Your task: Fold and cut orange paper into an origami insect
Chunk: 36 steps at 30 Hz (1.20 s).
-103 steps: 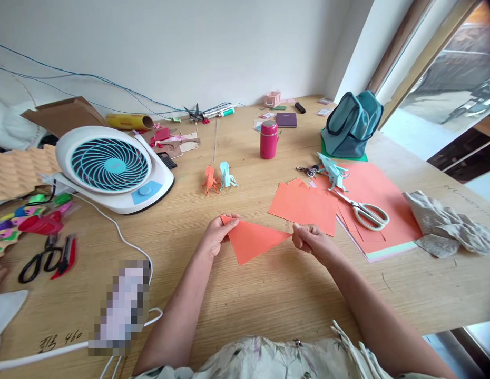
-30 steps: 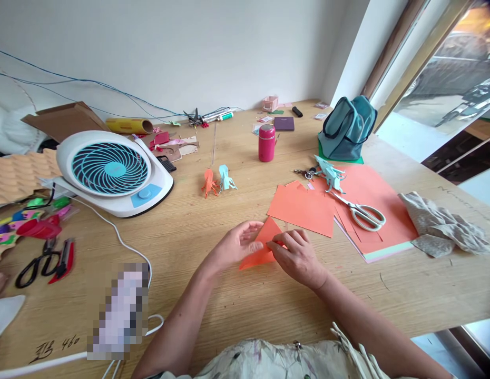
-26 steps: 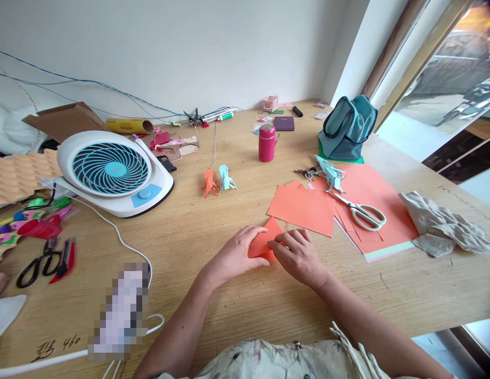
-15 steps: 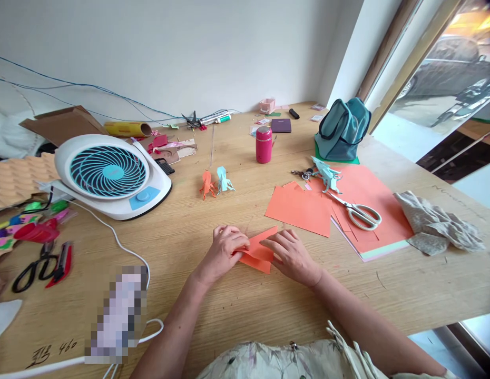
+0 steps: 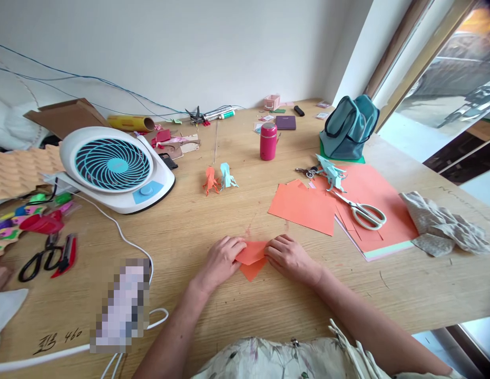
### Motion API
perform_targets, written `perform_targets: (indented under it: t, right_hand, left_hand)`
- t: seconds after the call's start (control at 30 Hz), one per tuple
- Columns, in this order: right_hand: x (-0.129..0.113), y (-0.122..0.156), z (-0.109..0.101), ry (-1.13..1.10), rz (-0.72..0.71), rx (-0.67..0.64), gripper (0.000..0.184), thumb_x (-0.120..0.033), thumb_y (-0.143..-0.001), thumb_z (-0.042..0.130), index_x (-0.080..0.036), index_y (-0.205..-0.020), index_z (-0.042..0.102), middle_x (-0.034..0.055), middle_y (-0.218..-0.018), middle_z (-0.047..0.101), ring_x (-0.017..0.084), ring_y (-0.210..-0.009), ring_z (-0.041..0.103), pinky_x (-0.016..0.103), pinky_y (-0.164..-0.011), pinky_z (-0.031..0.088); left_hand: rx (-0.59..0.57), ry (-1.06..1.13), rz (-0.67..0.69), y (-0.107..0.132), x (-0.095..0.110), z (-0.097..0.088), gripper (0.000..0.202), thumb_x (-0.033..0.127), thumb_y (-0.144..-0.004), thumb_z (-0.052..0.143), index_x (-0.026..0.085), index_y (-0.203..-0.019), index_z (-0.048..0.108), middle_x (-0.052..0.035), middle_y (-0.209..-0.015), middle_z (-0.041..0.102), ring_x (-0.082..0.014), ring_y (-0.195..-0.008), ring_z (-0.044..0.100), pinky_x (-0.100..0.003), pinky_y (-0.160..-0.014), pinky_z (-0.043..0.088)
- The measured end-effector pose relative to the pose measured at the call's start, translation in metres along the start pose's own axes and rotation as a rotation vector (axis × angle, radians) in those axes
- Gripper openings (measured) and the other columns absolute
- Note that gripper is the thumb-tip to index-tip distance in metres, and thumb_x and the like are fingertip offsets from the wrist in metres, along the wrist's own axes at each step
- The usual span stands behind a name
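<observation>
Small folded orange paper piece [image 5: 252,255] lies nr front edge, mid, of pale wooden desk [image 5: 268,310]. Left hand [image 5: 220,260] & right hand [image 5: 289,258], fingers curled, pinch its side corners. Prob. light, thin, creases easily; hold by corners.

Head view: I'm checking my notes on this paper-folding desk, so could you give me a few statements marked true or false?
1. The left hand and the right hand both touch the folded orange paper on the table. True.
2. The white-handled scissors are in the left hand. False: the white-handled scissors lie on the orange sheets to the right.
3. An orange paper figure and a blue paper figure stand beyond the hands. True.
4. The pink bottle lies on its side. False: the pink bottle stands upright.
</observation>
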State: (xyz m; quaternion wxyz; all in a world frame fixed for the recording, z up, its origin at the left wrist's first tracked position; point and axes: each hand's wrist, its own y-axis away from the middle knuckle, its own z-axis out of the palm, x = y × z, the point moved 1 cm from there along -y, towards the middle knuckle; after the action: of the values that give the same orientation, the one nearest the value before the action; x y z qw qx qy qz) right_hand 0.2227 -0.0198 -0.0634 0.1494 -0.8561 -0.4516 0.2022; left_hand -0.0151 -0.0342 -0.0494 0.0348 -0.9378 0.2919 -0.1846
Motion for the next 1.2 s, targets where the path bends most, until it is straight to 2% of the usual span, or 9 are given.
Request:
perform_targets:
  t: [0.1,0.17,0.3,0.43,0.6,0.87,1.03,1.2]
  right_hand:
    - [-0.005,0.003,0.000,-0.008,-0.007,-0.026,0.018,-0.013,-0.099,0.048,-0.019,-0.087,0.060,0.0051,-0.084,0.066,0.017,-0.075,0.055,0.032,-0.075,0.038]
    - [-0.008,0.005,0.000,-0.017,-0.005,-0.039,0.017,-0.014,-0.099,0.048,-0.019,-0.087,0.060,0.0049,-0.084,0.066,0.017,-0.075,0.054,0.032,-0.074,0.037]
    - [-0.015,0.009,0.000,-0.044,-0.001,-0.067,0.015,-0.019,-0.099,0.051,-0.019,-0.088,0.060,0.0044,-0.084,0.064,0.017,-0.076,0.053,0.032,-0.072,0.037]
    - [-0.015,0.018,-0.005,-0.069,0.039,-0.100,0.012,-0.019,-0.099,0.052,-0.018,-0.093,0.062,0.0062,-0.089,0.065,0.019,-0.080,0.054,0.032,-0.074,0.040]
    - [-0.002,0.039,-0.012,-0.123,0.229,-0.041,0.015,-0.018,-0.100,0.050,-0.018,-0.092,0.063,0.0082,-0.092,0.064,0.020,-0.083,0.055,0.032,-0.075,0.044]
    - [0.005,0.046,-0.011,-0.204,0.356,0.000,0.015,-0.016,-0.098,0.052,-0.020,-0.090,0.064,0.0084,-0.091,0.063,0.021,-0.084,0.057,0.035,-0.077,0.046]
    - [0.002,0.043,-0.015,-0.327,0.434,0.028,0.014,-0.018,-0.097,0.050,-0.020,-0.089,0.062,0.0085,-0.091,0.064,0.022,-0.084,0.058,0.036,-0.077,0.046]
    - [0.002,0.042,-0.015,-0.531,0.616,0.100,0.012,-0.026,-0.096,0.053,-0.022,-0.086,0.058,0.0011,-0.073,0.060,0.017,-0.065,0.053,0.031,-0.063,0.043]
  left_hand:
    - [-0.003,-0.031,-0.026,0.009,0.013,0.003,0.031,0.021,-0.086,0.069,0.019,-0.117,0.064,-0.0108,-0.125,0.068,-0.0278,-0.111,0.061,-0.045,-0.097,0.050]
    - [0.017,-0.027,-0.020,0.015,0.022,0.006,0.029,0.028,-0.087,0.070,0.018,-0.114,0.066,-0.0122,-0.125,0.068,-0.0295,-0.113,0.061,-0.047,-0.097,0.052]
    - [0.065,0.035,0.011,0.021,0.033,0.011,0.013,0.024,-0.093,0.063,0.019,-0.103,0.068,-0.0100,-0.114,0.072,-0.0262,-0.108,0.064,-0.044,-0.094,0.056]
    - [0.137,0.117,0.020,0.020,0.034,0.012,0.015,0.015,-0.095,0.056,0.020,-0.094,0.070,-0.0066,-0.100,0.075,-0.0215,-0.099,0.067,-0.040,-0.096,0.056]
    - [0.169,0.212,-0.032,0.018,0.031,0.010,0.017,0.015,-0.094,0.056,0.019,-0.088,0.071,-0.0055,-0.090,0.076,-0.0213,-0.095,0.070,-0.039,-0.095,0.056]
    - [0.147,0.234,-0.143,0.015,0.028,0.009,0.018,0.016,-0.093,0.056,0.020,-0.081,0.069,-0.0070,-0.090,0.076,-0.0225,-0.094,0.072,-0.035,-0.085,0.057]
    - [0.135,0.272,-0.188,0.017,0.025,0.004,0.007,0.020,-0.090,0.062,0.022,-0.096,0.066,-0.0051,-0.098,0.075,-0.0202,-0.090,0.072,-0.031,-0.080,0.056]
    - [0.139,0.314,-0.151,0.018,0.024,0.000,0.036,0.028,-0.087,0.070,0.024,-0.120,0.059,-0.0074,-0.115,0.072,-0.0237,-0.107,0.068,-0.036,-0.093,0.054]
